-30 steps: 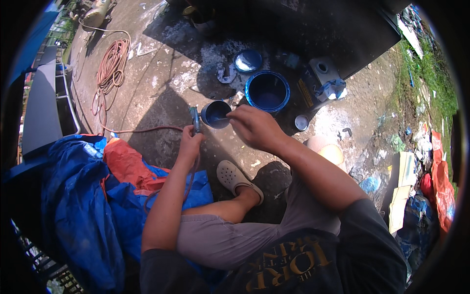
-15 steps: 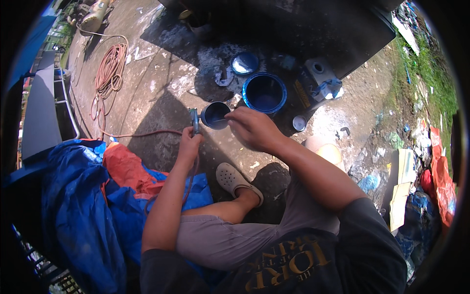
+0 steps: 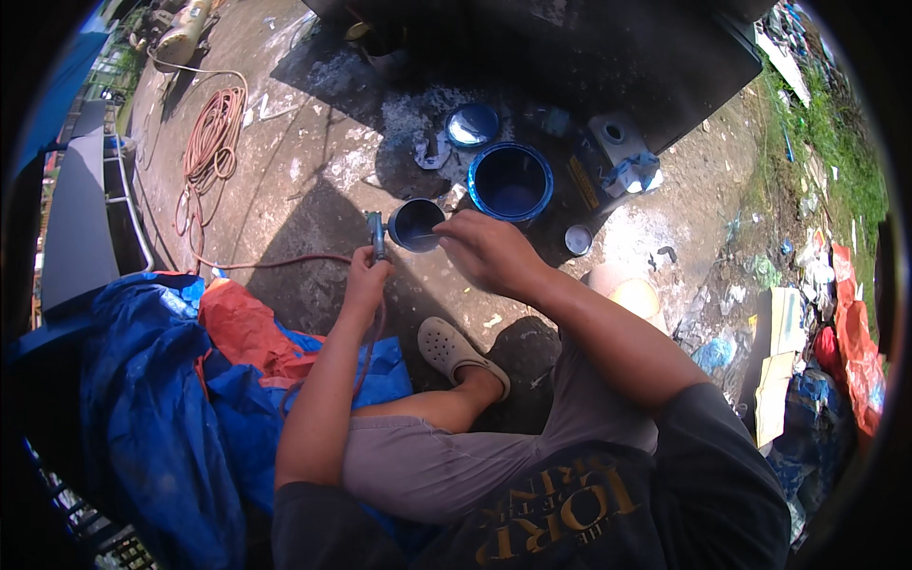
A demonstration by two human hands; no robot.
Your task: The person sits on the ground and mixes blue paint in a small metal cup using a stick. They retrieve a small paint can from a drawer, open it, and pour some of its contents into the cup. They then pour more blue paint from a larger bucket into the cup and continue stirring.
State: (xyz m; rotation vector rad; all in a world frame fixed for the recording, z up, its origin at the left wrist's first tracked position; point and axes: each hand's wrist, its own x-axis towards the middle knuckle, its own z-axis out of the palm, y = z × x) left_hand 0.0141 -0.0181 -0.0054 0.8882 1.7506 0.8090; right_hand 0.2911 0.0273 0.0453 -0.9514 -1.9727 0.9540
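Observation:
My left hand (image 3: pixel 368 281) is closed round the handle of a paint spray gun (image 3: pixel 377 234), with a hose running off below the grip. The gun's open round cup (image 3: pixel 397 217) tips toward me, dark inside. Reaching in from the right, my right hand (image 3: pixel 489 255) pinches a thin stick (image 3: pixel 424 236) whose far end is inside the cup. Just beyond that hand stands an open paint pail (image 3: pixel 548 195) with a blue rim and dark blue contents. Its blue-smeared lid (image 3: pixel 472 124) lies behind it on the ground.
A coiled hose (image 3: pixel 215 142) lies at the left, near a tank (image 3: pixel 182 47). Blue tarpaulin (image 3: pixel 161 399) with an orange part is heaped at my left. Right of the pail are a box (image 3: pixel 615 142) with a rag and a small can (image 3: pixel 579 239). Litter and cardboard (image 3: pixel 777 380) lie farther right.
The fingers of my right hand have shifted very slightly toward the cup with the stick. My left hand keeps its grip on the spray gun, and the view has moved a little.

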